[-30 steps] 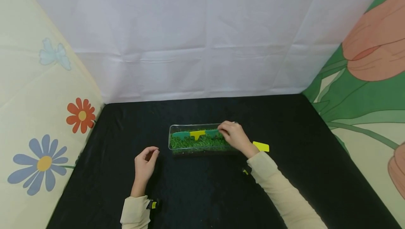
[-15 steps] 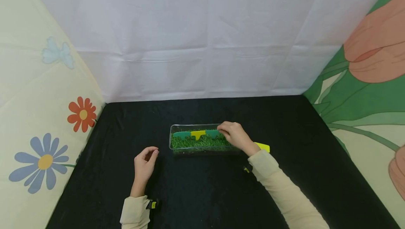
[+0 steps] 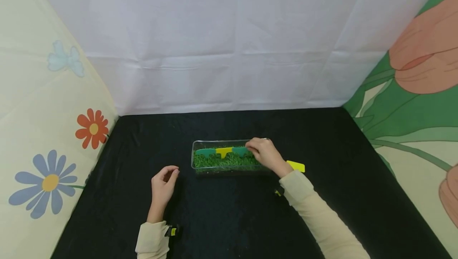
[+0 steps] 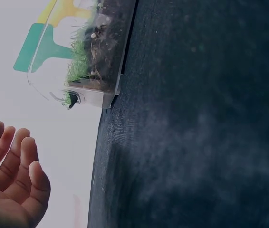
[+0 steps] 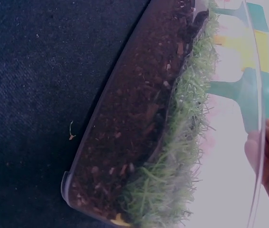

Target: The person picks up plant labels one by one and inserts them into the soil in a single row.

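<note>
A clear plastic box (image 3: 229, 169) holds dark soil (image 5: 129, 109) with green grass (image 3: 214, 163) on top. Three T-shaped plant labels stand in a row in the grass: a green label (image 3: 205, 152) at the left, a yellow label (image 3: 224, 151) in the middle and another green label (image 3: 239, 150) at the right. My right hand (image 3: 265, 152) reaches over the box's right part and pinches the right green label by its outer end between thumb and fingers. To the left of the box, my left hand (image 3: 163, 184) hovers with loosely curled fingers, holding nothing.
A yellow piece like a label (image 3: 295, 166) lies right of the box, partly behind the right wrist. Black cloth (image 3: 222, 219) covers the table, and a white curtain (image 3: 214, 52) hangs behind it. Flower-printed cloths (image 3: 32, 112) flank both sides.
Almost nothing moves. The right hand stays on the right green label and the left hand stays in place; the view shifts slightly.
</note>
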`<state>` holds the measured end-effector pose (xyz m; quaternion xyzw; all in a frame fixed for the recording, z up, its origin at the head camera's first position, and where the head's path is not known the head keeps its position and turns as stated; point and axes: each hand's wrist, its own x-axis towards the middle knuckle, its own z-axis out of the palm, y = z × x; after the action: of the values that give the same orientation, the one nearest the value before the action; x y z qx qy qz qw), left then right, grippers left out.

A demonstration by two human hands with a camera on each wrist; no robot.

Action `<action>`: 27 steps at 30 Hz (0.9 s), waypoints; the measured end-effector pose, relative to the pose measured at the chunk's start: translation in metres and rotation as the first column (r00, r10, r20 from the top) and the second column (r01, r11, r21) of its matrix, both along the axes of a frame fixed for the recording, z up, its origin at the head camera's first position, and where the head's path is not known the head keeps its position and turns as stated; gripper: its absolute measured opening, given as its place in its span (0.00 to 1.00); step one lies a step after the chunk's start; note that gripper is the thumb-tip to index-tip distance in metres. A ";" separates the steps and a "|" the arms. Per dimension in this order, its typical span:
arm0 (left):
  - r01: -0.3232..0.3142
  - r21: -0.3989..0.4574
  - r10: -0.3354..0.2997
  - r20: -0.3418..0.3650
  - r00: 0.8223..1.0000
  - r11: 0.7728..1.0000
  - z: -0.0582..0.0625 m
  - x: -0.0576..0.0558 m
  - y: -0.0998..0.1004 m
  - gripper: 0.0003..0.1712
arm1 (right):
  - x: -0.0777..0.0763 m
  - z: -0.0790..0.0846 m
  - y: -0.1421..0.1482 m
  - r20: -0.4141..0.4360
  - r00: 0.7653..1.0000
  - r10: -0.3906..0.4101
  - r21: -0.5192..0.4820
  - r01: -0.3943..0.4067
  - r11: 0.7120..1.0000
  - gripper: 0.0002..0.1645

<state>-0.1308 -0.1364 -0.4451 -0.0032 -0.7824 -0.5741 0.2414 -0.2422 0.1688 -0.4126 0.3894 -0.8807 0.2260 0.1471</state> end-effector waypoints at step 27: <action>-0.010 0.004 0.010 0.035 0.999 1.000 0.002 0.001 -0.002 0.04 | 0.003 -0.002 0.004 -0.002 1.000 -0.017 -0.015 0.017 1.000 0.09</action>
<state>-0.1300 -0.1386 -0.4430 0.0113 -0.7851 -0.5747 0.2307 -0.2392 0.1723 -0.4144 0.3810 -0.8821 0.2309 0.1530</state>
